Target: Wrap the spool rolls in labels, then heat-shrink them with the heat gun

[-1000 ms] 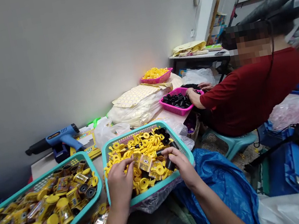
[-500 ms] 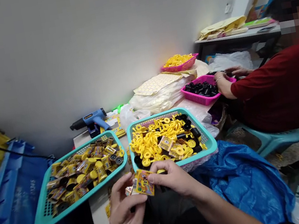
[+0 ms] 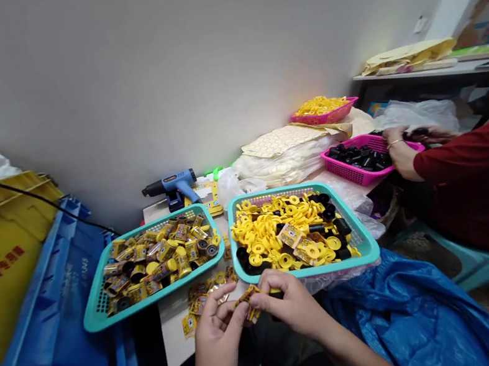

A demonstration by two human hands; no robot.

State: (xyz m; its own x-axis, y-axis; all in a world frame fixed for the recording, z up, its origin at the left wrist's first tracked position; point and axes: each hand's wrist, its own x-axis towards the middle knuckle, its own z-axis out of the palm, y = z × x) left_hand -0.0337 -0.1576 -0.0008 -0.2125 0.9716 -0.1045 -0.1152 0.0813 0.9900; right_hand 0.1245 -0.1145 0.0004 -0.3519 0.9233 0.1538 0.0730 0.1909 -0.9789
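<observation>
Both my hands are low at the table's front edge, pinching a small yellow printed packet (image 3: 249, 303) between them. My left hand (image 3: 216, 334) holds one end, and my right hand (image 3: 289, 307) holds the other. A black piece shows just under my right fingers, though its hold is unclear. Loose printed packets (image 3: 197, 306) lie beside my left hand. Ahead, a teal basket (image 3: 308, 271) holds yellow rings, black cylinders and packets. A second teal basket (image 3: 104, 299) to the left holds assembled yellow-and-black items.
A co-worker's red sleeve (image 3: 460, 170) and hands (image 3: 411, 136) are at a pink basket (image 3: 356, 171) of black cylinders. A blue glue gun (image 3: 174, 188) stands behind the baskets. Blue crates (image 3: 72, 346) are at left, with a blue plastic sheet (image 3: 410, 318) at right.
The view has swung left, shifting everything rightward. My hands have drawn closer together, and the packet now looks narrower and turned edge-on instead of showing its flat face.
</observation>
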